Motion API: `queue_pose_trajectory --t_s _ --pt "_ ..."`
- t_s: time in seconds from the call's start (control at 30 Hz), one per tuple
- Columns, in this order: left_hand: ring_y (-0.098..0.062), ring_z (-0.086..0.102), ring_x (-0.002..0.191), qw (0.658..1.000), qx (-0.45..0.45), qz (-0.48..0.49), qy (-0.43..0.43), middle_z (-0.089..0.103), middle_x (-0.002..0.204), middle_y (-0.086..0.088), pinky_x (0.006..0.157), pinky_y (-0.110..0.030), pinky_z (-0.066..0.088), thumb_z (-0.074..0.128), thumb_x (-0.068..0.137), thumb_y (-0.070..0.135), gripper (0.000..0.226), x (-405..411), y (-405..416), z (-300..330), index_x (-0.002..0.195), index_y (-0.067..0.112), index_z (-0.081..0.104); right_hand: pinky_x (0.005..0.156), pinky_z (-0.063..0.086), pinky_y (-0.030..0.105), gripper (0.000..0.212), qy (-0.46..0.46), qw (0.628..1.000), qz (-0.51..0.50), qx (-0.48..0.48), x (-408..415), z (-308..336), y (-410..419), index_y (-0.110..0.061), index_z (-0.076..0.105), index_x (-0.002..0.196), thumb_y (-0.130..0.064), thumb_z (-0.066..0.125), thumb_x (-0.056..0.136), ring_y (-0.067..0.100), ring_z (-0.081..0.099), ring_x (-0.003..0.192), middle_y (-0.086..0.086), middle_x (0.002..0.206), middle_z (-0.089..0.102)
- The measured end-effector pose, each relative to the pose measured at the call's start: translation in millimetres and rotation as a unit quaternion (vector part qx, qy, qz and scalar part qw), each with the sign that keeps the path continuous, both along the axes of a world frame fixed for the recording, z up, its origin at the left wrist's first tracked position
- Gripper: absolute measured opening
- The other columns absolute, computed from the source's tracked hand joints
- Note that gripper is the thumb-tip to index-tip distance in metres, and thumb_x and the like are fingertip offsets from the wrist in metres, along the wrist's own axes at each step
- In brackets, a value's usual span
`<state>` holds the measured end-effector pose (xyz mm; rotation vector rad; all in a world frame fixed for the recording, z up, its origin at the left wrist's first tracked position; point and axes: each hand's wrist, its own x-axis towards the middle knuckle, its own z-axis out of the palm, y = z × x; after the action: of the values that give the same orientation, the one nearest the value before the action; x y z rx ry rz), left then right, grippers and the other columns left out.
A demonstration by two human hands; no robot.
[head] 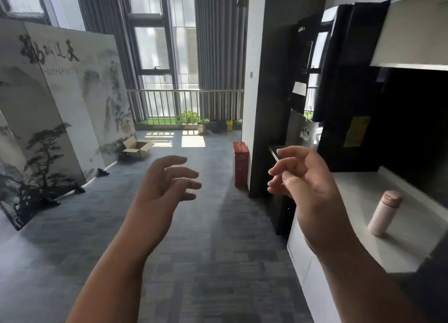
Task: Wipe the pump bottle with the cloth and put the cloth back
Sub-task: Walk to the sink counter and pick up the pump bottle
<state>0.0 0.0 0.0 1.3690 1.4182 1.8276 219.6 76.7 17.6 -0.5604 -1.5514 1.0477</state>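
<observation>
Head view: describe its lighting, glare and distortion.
Head view: daylight floods through the tall windows, blowing them out and laying bright patches on the carpet; the cabinet recess at right falls into deep shadow; wide-angle bending tilts the painted screen; left hand and right hand look slightly soft.

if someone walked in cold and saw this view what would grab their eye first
Probably the two bare hands raised mid-frame with nothing in them: the left hand spread open over the grey floor, the right hand loosely curled near the dark cabinet. Next, the big ink-painted folding screen along the left and the bright windows behind the railing. On the right, a pale pink flask stands alone on the white counter; no pump bottle or cloth shows.
</observation>
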Motion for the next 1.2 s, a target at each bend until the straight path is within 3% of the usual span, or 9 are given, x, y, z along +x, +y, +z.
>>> queue_pose_trajectory --t_s 0.13,0.33,0.6,0.7,0.9,1.03,1.2 --pt "-0.025 0.072 0.093 1.000 0.018 0.016 -0.012 0.073 0.097 -0.002 0.084 -0.046 0.057 0.051 0.082 0.013 0.031 -67.8 55.4 12.1 0.107 0.030 0.060 0.071 0.059 0.026 0.029 -0.002 1.000 0.008 0.007 -63.8 7.8 60.2 -0.023 0.059 0.106 -0.006 0.046 0.087 0.011 0.064 0.075 0.001 0.087 0.064" --pt "-0.027 0.072 0.093 0.999 0.020 0.010 -0.028 0.073 0.095 -0.004 0.081 -0.044 0.058 0.051 0.081 0.010 0.034 -124.8 141.3 9.8 0.108 0.029 0.060 0.073 0.060 0.030 0.030 0.004 1.000 -0.009 -0.001 -125.7 -2.2 135.2 -0.022 0.060 0.107 -0.009 0.046 0.083 0.013 0.065 0.075 0.000 0.086 0.065" --pt "-0.027 0.072 0.091 0.999 -0.015 0.024 -0.027 0.072 0.096 -0.007 0.084 -0.047 0.058 0.050 0.088 0.001 0.035 -175.1 258.2 -5.5 0.107 0.029 0.059 0.072 0.058 0.027 0.030 0.022 0.999 -0.001 -0.028 -163.8 -12.3 257.8 -0.022 0.059 0.107 -0.008 0.045 0.084 0.010 0.063 0.074 -0.005 0.082 0.066" --pt "-0.027 0.071 0.091 0.999 -0.026 0.014 -0.013 0.071 0.094 -0.005 0.082 -0.045 0.058 0.050 0.081 0.010 0.033 -182.0 321.2 -9.4 0.107 0.029 0.059 0.072 0.059 0.028 0.030 0.022 0.999 -0.002 -0.031 -175.2 -17.6 316.7 -0.021 0.059 0.107 -0.009 0.045 0.085 0.011 0.063 0.074 -0.005 0.084 0.065" --pt "-0.027 0.071 0.091 0.999 -0.031 0.010 0.016 0.070 0.096 -0.005 0.083 -0.048 0.056 0.051 0.079 0.011 0.035 -188.2 462.8 1.4 0.110 0.024 0.057 0.072 0.058 0.031 0.034 0.015 0.999 0.001 -0.036 -184.0 -8.1 446.1 -0.022 0.059 0.106 0.006 0.042 0.096 0.012 0.063 0.074 -0.001 0.087 0.063" --pt "-0.026 0.071 0.091 1.000 -0.019 0.014 -0.009 0.070 0.097 -0.009 0.083 -0.048 0.057 0.052 0.079 0.011 0.036 -200.2 539.3 1.7 0.113 0.020 0.058 0.074 0.057 0.033 0.029 0.021 0.999 0.009 -0.036 -198.5 -5.8 528.4 -0.024 0.061 0.105 -0.007 0.046 0.087 0.010 0.063 0.075 -0.001 0.089 0.064" --pt "-0.028 0.072 0.092 0.999 -0.043 0.012 -0.027 0.072 0.097 -0.007 0.084 -0.052 0.056 0.053 0.079 0.011 0.034 -227.4 622.6 -10.6 0.111 0.023 0.060 0.075 0.056 0.034 0.030 0.008 0.998 0.026 -0.062 -232.4 -15.5 618.3 -0.023 0.061 0.107 -0.009 0.045 0.085 0.009 0.063 0.075 -0.004 0.087 0.064"
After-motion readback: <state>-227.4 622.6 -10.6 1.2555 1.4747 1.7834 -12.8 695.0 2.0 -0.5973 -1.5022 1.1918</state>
